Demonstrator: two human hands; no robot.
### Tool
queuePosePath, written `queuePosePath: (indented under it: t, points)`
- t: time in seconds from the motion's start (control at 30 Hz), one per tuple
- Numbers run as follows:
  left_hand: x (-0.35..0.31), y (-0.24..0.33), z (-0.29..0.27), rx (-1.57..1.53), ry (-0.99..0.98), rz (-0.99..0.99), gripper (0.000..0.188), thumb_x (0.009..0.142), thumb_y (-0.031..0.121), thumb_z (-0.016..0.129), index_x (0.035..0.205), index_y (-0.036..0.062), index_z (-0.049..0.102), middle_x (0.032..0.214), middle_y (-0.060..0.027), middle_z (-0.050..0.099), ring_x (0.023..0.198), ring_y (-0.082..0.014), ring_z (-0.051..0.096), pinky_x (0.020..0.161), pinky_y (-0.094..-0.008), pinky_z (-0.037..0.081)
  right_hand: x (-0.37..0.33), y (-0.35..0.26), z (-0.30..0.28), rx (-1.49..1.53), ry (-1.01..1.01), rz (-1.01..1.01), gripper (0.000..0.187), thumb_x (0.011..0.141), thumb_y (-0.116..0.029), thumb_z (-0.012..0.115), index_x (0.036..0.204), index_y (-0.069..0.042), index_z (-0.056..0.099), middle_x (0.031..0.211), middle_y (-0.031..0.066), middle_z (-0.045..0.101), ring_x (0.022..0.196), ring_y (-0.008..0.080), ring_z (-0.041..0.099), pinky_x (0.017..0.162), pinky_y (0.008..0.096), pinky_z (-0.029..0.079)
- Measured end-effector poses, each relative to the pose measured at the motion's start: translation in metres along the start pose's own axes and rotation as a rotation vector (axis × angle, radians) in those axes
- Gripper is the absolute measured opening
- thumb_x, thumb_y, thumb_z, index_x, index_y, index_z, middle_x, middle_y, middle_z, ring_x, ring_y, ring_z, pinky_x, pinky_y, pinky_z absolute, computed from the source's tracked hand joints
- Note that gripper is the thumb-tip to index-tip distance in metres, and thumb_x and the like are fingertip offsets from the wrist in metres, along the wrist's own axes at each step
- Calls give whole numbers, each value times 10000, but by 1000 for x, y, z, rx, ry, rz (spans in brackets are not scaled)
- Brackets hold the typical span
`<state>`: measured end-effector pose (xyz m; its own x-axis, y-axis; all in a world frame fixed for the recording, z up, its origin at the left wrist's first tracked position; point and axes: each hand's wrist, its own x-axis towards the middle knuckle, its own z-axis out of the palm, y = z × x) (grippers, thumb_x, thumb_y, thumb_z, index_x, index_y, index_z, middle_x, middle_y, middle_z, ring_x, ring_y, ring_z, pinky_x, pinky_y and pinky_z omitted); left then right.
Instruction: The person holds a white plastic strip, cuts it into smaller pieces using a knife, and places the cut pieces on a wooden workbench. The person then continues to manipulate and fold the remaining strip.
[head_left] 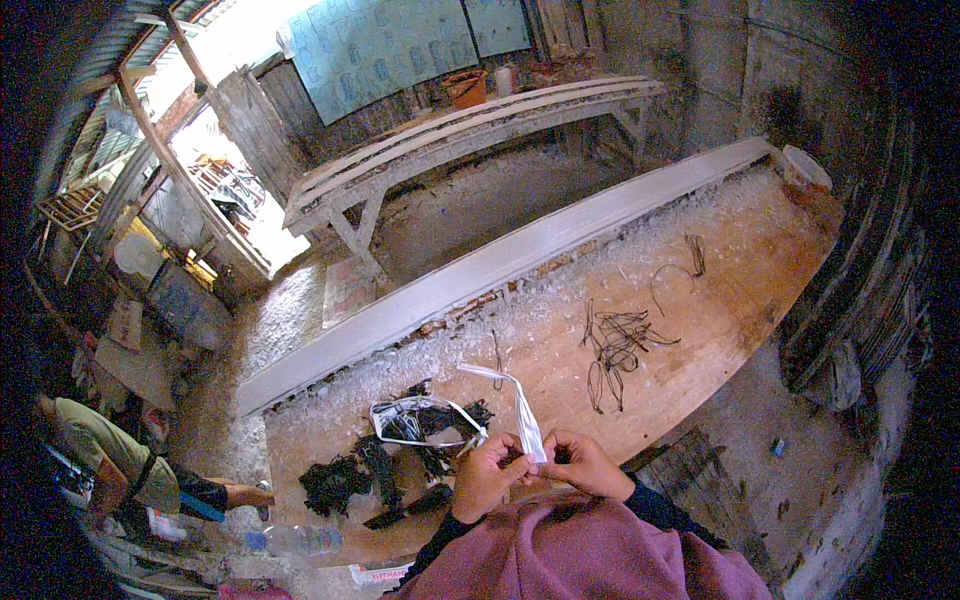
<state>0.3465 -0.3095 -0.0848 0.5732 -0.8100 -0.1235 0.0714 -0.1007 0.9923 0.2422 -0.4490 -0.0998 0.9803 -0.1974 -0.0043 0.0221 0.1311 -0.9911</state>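
In front of my chest, my left hand [490, 475] and my right hand [580, 466] are closed with fingertips pinched together on a flat white strip [524, 415]. Its folded upper part stands up from the fingers, and a thin end bends off to the left. A loop of similar white strip [378, 424] lies left of my hands, over dark tangled bundles [335, 486]; whether it joins the held piece I cannot tell. Closest to my left wrist is a long dark object [408, 507], its kind unclear.
Thin dark wire-like loops [620, 345] lie on the wooden tabletop [700, 310]. A long pale board [520, 265] borders its far side, beside whitish scraps. A clear bottle [305, 540] lies at lower left, near another person [120, 455]. An orange bucket [465, 90] stands on the far bench [480, 125].
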Motion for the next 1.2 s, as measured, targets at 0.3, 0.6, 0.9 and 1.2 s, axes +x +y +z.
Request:
queuePosePath:
  t: [0.3,0.6,0.9,1.2]
  points:
    - [3,-3,-2,-240,105,79,190,788,25,572,952,13,476,820,-64,584,702,-113,575,591,-213,478,2,9,-1,-59,85,25,104,803,-142,598,799,-46,559,736,-5,549,713,74,495,639,227,423]
    - [3,4,5,114,-16,66,199,787,83,609,944,18,505,840,-42,587,701,-89,560,531,-211,476,2,6,0,3,154,-7,93,824,-130,574,830,-39,558,745,13,564,685,85,510,623,238,427]
    - [4,3,8,64,34,46,152,797,89,600,909,18,526,828,-40,586,670,-82,550,509,-203,467,0,-2,3,-46,187,-13,97,812,-116,589,811,-22,564,736,34,576,710,97,519,649,248,431]
    - [2,-3,6,-63,11,-44,131,802,110,587,905,32,560,772,-20,589,619,-67,524,509,-195,432,1,0,4,18,189,-6,118,817,-162,592,805,-50,559,711,4,540,663,86,488,603,221,402]
